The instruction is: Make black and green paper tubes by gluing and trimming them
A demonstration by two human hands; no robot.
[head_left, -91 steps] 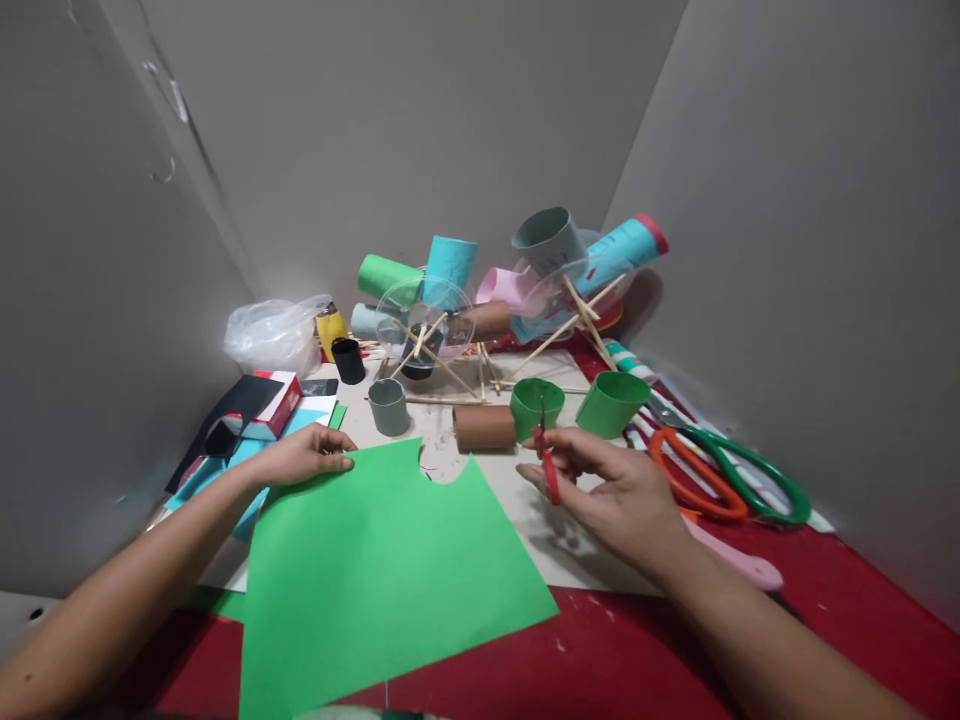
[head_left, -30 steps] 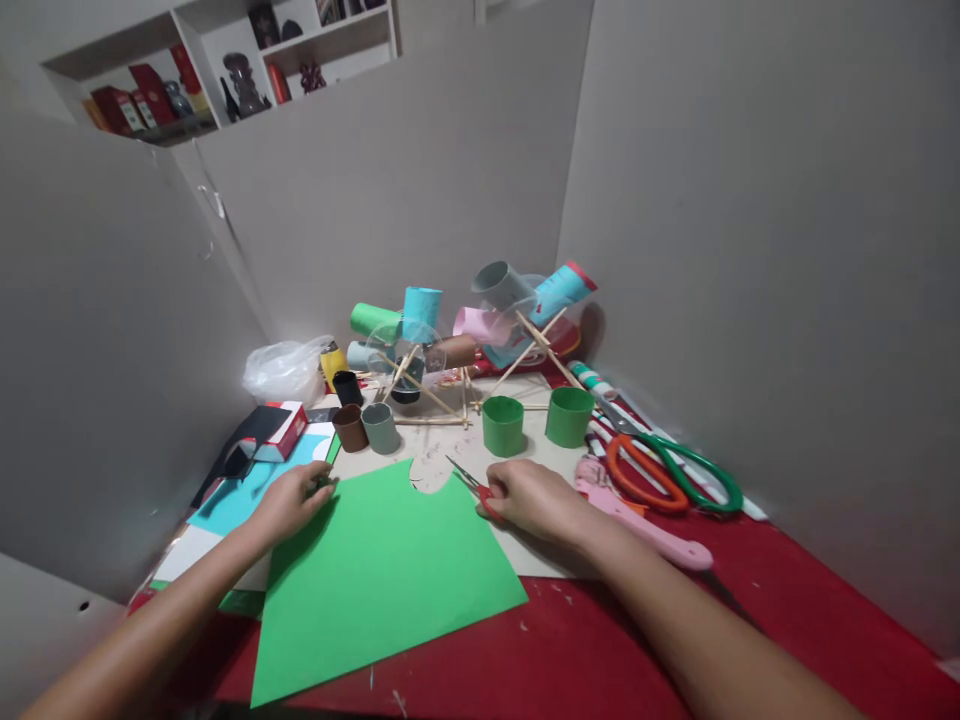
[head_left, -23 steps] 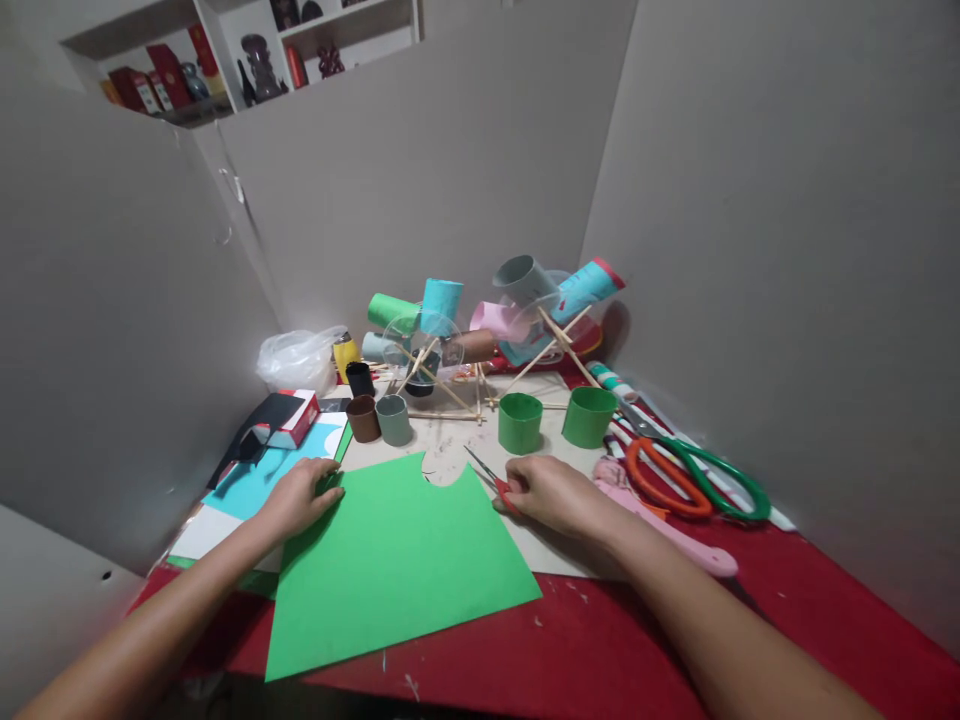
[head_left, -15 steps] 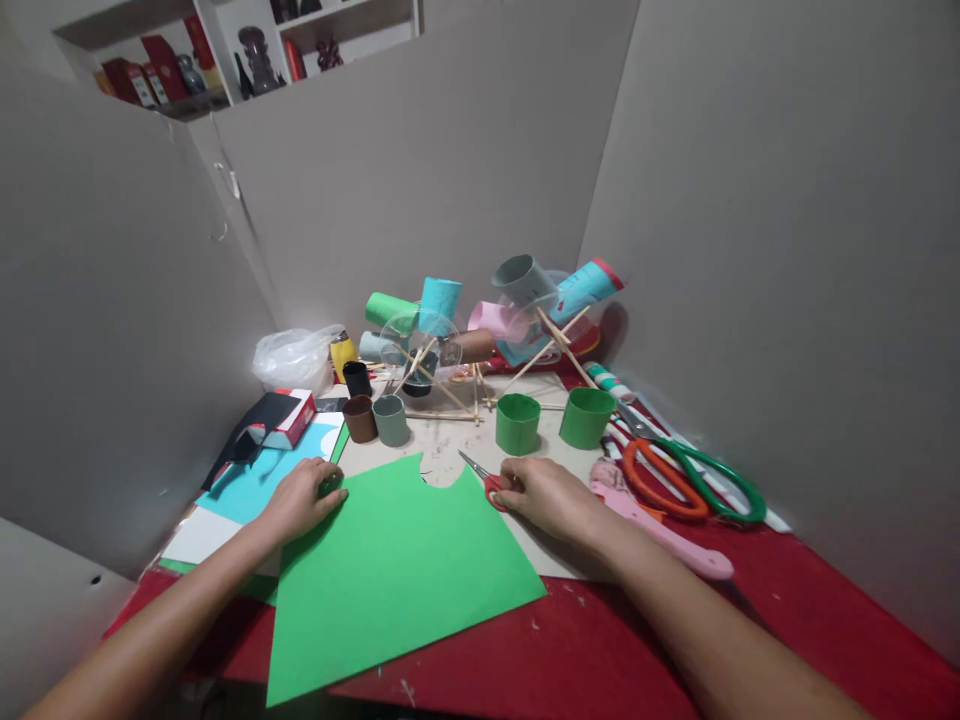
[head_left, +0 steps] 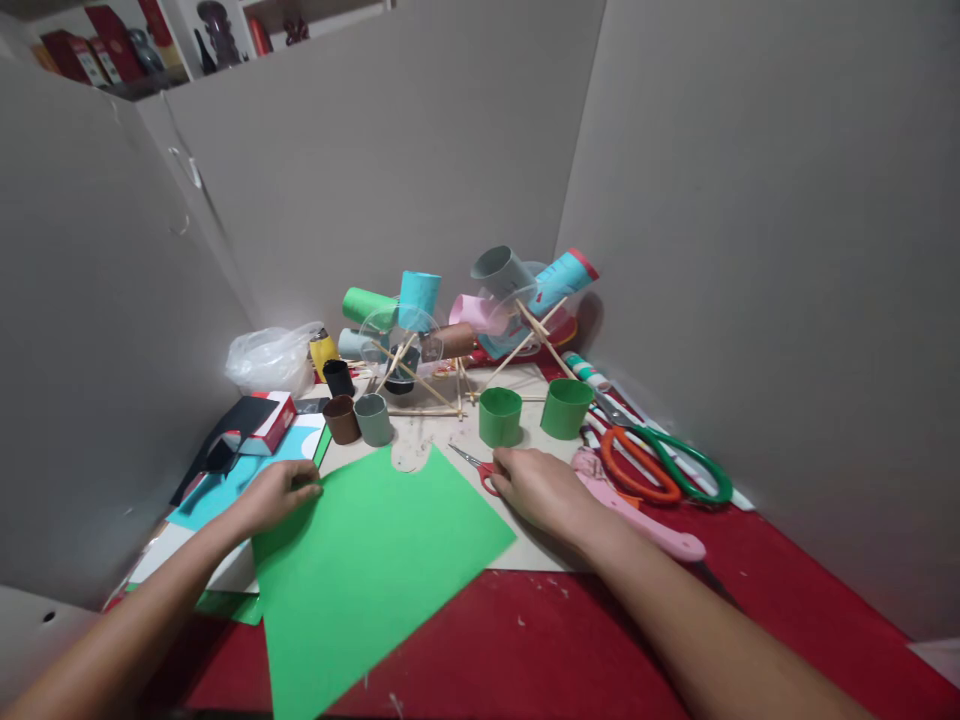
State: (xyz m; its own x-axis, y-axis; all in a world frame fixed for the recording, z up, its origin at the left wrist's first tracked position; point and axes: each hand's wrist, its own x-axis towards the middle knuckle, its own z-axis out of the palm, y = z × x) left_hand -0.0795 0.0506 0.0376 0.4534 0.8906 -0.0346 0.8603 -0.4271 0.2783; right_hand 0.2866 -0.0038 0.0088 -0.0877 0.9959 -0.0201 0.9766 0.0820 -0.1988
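Note:
A green paper sheet [head_left: 367, 560] with a round notch cut in its far edge lies on the table in front of me. My left hand [head_left: 276, 492] grips its left corner, thumb on top. Small red-handled scissors [head_left: 474, 466] lie on the beige board [head_left: 525, 540] by the sheet's right corner. My right hand [head_left: 536, 487] rests palm down beside their handle, fingers touching it; whether it grips them I cannot tell. Two green paper rings [head_left: 500, 416] [head_left: 566, 407] stand just beyond that hand.
A craft model of coloured tubes on wooden sticks [head_left: 457, 320] stands at the back. Brown, grey and black cups [head_left: 343, 419] sit left of it. Orange and green scissors [head_left: 660, 465], a pink tool [head_left: 645, 525], a red box [head_left: 266, 423] and a plastic bag [head_left: 270, 355] lie around. Grey partition walls enclose the red table [head_left: 585, 650].
My right hand lowered the small red scissors from the air onto the board. The brown tube now stands upright at the left. My left hand has turned the green sheet, near edge swinging left.

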